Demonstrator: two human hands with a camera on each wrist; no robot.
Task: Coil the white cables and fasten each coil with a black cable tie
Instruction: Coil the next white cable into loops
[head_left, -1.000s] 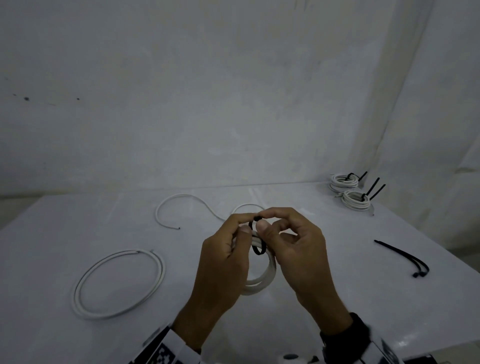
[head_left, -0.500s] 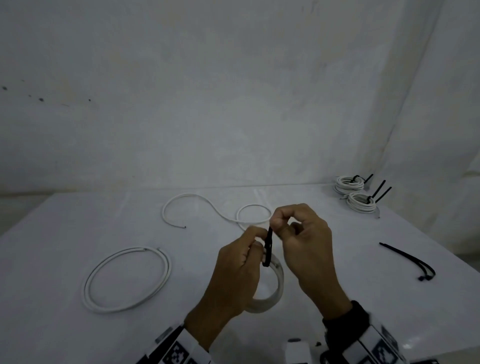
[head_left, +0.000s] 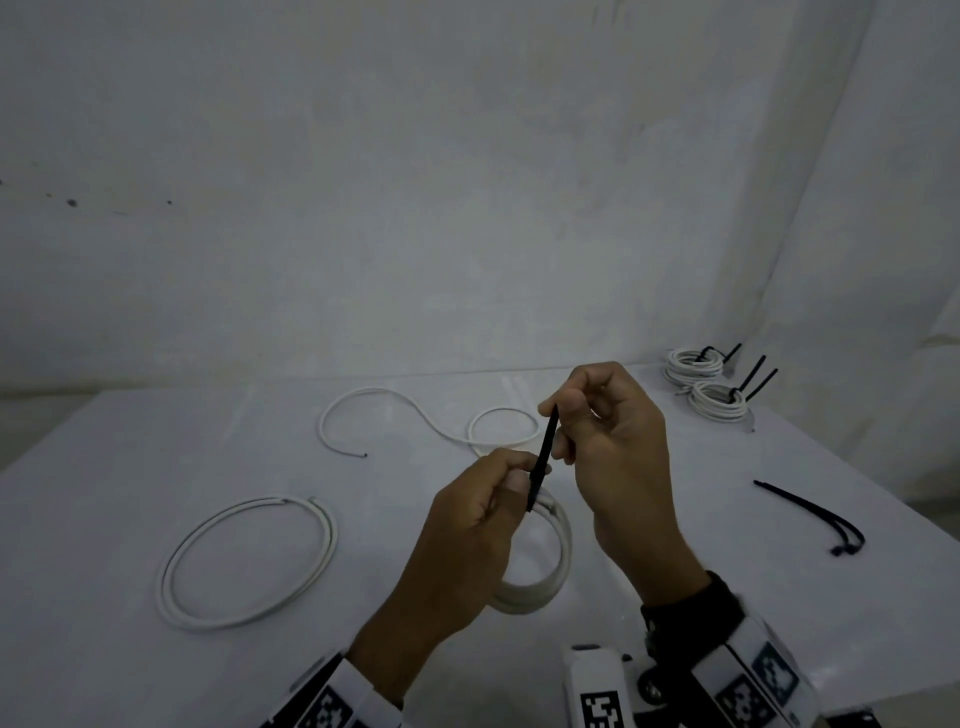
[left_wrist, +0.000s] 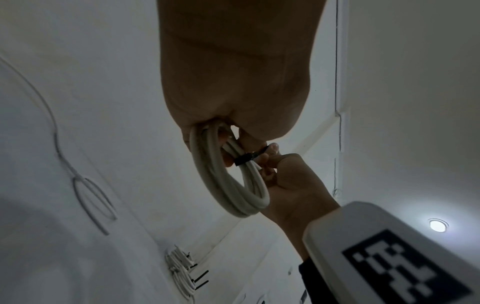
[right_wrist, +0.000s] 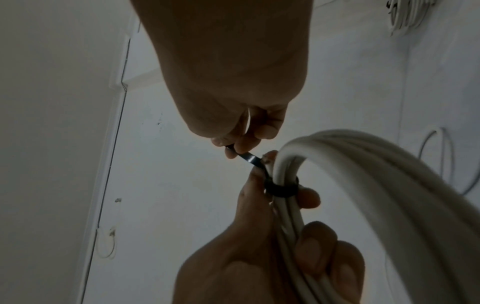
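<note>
A small white cable coil (head_left: 540, 582) hangs above the table's middle, gripped at its top by my left hand (head_left: 483, 514). A black cable tie (head_left: 543, 457) is looped snugly round the coil's strands (right_wrist: 281, 188), and its free tail runs up to my right hand (head_left: 608, 441), which pinches it between thumb and finger. In the left wrist view the coil (left_wrist: 233, 185) hangs from my left fingers, with the tie band (left_wrist: 245, 160) round it. The right wrist view shows my right fingertips (right_wrist: 241, 148) pinching the tail (right_wrist: 250, 158).
A loose white cable ring (head_left: 249, 561) lies at the left, and an uncoiled cable (head_left: 415, 415) lies further back. Two tied coils (head_left: 711, 384) sit at the far right corner. Spare black ties (head_left: 815, 519) lie near the right edge of the white table (head_left: 156, 441).
My right hand has pulled the tie's tail up and to the right, so the open loop round the coil has drawn tight. The left hand keeps its hold on the coil.
</note>
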